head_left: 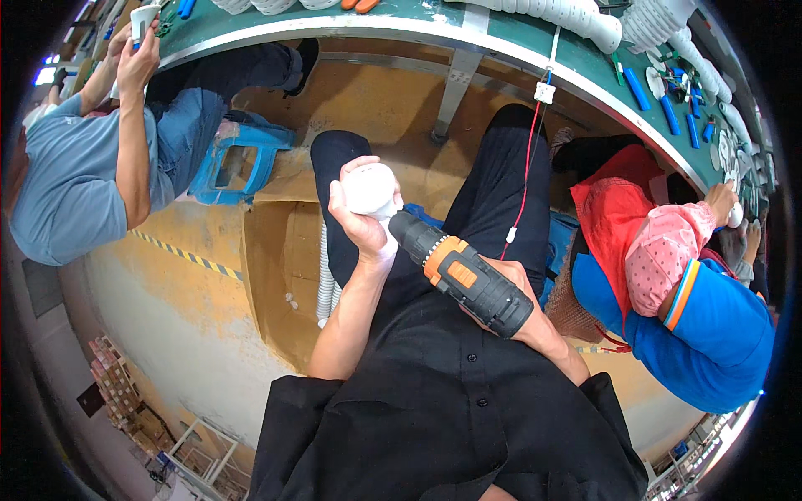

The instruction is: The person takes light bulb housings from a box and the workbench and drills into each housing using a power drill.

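Note:
My left hand (361,227) is closed round a white rounded plastic part (369,189), held above my lap between my knees. In my right hand (516,282) is a black and orange cordless drill (462,274), lying slantwise with its chuck pointing up and left. The drill's front end meets the lower right side of the white part, close to my left fingers. Whether a bit or screw enters the part is hidden. The drill's body covers its grip and most of my right fingers.
A green-topped table (401,18) with a metal edge runs across the front. A red cord with a white switch (544,93) hangs from it. A cardboard box (288,275) stands left of my leg, beside stacked white parts (327,284). Co-workers sit on both sides; a blue stool (271,138) is at left.

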Available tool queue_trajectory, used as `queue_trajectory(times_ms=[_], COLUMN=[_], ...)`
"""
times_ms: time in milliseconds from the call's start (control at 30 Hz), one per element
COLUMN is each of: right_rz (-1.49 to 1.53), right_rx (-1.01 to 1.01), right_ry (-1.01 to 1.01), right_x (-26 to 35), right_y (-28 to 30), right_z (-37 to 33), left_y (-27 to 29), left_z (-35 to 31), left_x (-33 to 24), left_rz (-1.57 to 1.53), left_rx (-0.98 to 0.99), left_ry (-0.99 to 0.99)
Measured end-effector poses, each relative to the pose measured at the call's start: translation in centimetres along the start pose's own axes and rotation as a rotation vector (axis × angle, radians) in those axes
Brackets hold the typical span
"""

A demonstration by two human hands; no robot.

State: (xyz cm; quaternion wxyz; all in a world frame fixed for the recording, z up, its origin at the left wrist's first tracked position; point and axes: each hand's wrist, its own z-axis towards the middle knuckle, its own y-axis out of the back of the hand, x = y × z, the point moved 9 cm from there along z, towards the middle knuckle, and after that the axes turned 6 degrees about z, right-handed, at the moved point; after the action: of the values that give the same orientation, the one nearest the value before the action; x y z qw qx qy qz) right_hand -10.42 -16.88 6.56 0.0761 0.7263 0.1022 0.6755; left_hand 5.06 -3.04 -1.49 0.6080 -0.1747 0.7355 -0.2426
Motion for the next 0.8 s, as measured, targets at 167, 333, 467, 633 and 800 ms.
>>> queue_trajectory(times_ms=[167, 333, 467, 633, 800], right_rz=[-0.011, -0.007, -0.031, -0.016, -0.007], right_rx=[0.008, 0.001, 0.017, 0.031, 0.024], right_ry=[0.015, 0.003, 0.013, 0.010, -0.010], right_x=[0.4, 0.2, 0.1, 0.1, 0.1], right_y=[-0.1, 0.0, 0.1, 0.2, 0.4], right_z=[0.3, 0.5, 0.6, 1.0, 1.2], left_y=[0.3, 0.4, 0.5, 0.7, 0.5], left_z=[0.3, 0.8, 0.9, 1.3, 1.8], left_x=[0.0, 0.2, 0.5, 0.7, 0.2], left_rz=[-0.001, -0.020, -0.019, -0.007, -0.002], left_rx=[0.002, -0.008, -0.016, -0.029, -0.021], left_ry=[0.006, 0.007, 0.014, 0.032, 0.026])
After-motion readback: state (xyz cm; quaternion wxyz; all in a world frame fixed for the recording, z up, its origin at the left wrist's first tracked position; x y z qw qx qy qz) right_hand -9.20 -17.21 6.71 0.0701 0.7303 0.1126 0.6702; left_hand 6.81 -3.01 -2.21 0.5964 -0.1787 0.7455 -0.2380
